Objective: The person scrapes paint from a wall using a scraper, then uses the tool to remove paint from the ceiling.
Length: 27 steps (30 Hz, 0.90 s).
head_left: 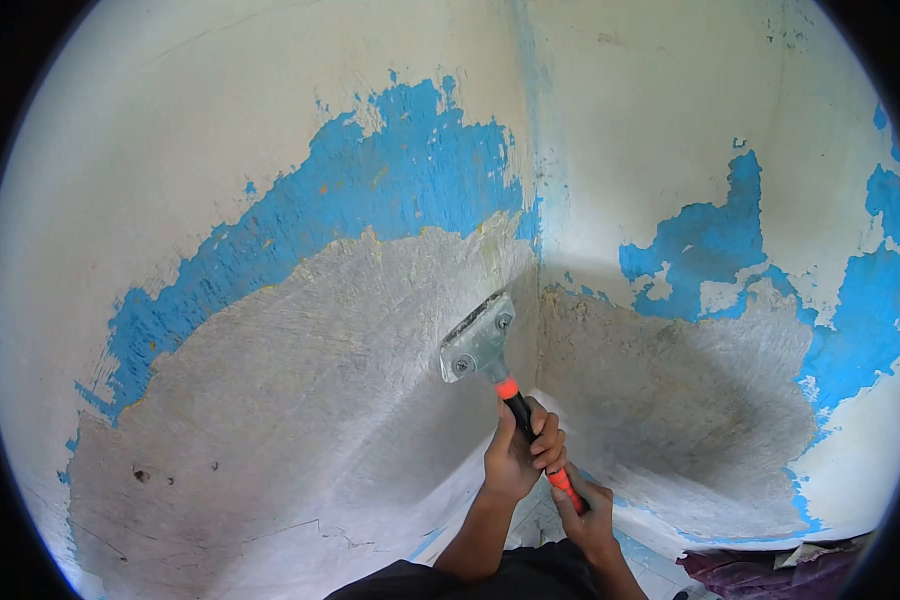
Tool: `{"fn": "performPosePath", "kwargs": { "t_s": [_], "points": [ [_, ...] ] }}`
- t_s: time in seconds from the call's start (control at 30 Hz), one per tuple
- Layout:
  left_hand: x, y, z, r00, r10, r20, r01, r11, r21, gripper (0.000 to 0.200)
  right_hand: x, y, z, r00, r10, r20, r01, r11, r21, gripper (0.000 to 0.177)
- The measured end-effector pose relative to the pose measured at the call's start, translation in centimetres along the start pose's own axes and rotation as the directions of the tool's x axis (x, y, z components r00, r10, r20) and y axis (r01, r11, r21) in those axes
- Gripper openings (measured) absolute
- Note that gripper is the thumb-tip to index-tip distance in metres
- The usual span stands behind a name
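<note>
A broad, grey metal-headed scraper (488, 348) with a black-and-orange handle (517, 406) is slanting lengthwise from near right to far left, its blade (473, 321) facing far left, before bare grey plaster (270, 400) on the left wall (150, 150). The left hand (513, 462) is gripping mid-handle; the right hand (592, 515) is clasping the near end. Scraping seems to be in hand, the next move calling for steady two-handed pressure.

shows off-white on the walls (220, 100), interrupted by ragged, speckled patches of bright blue paint (400, 170); displays mottled grey with paler streaks across the bare areas (270, 400); reads silver-grey at the scraper head (482, 342), banded orange-red and black along the handle (516, 402), plain black at the clothing (410, 582), dark purple at the cloth (770, 577).
</note>
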State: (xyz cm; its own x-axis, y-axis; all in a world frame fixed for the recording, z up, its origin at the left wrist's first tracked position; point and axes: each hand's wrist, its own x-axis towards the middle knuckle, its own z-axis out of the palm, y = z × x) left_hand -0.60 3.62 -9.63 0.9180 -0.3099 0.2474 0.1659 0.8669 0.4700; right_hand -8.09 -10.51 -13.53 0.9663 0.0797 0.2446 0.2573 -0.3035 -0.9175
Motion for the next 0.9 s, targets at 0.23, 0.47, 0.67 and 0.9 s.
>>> {"fn": "performPosePath", "kwargs": {
  "t_s": [0.23,0.47,0.67,0.9],
  "points": [
    [3.1,1.5,2.6,0.999,-0.037,-0.013,0.037,0.997,0.074,0.052,1.9,-1.9,-0.6,0.998,0.011,-0.066,-0.006,0.998,0.063,0.044],
    [2.5,-0.6,1.3,0.979,-0.09,-0.181,0.105,0.992,0.074,0.054,0.4,-0.9,-0.3,0.986,0.159,-0.047,-0.15,0.977,0.149,0.043],
    [4.5,-0.6,2.7,0.968,-0.027,-0.249,0.065,0.987,0.149,0.054,1.9,-2.2,-1.3,0.981,0.192,-0.037,-0.181,0.965,0.191,0.043],
    [4.5,-0.8,3.2,0.946,0.058,-0.319,0.014,0.976,0.217,0.053,1.1,-1.7,-0.5,0.987,0.155,-0.036,-0.141,0.958,0.25,0.043]
  ]
}}
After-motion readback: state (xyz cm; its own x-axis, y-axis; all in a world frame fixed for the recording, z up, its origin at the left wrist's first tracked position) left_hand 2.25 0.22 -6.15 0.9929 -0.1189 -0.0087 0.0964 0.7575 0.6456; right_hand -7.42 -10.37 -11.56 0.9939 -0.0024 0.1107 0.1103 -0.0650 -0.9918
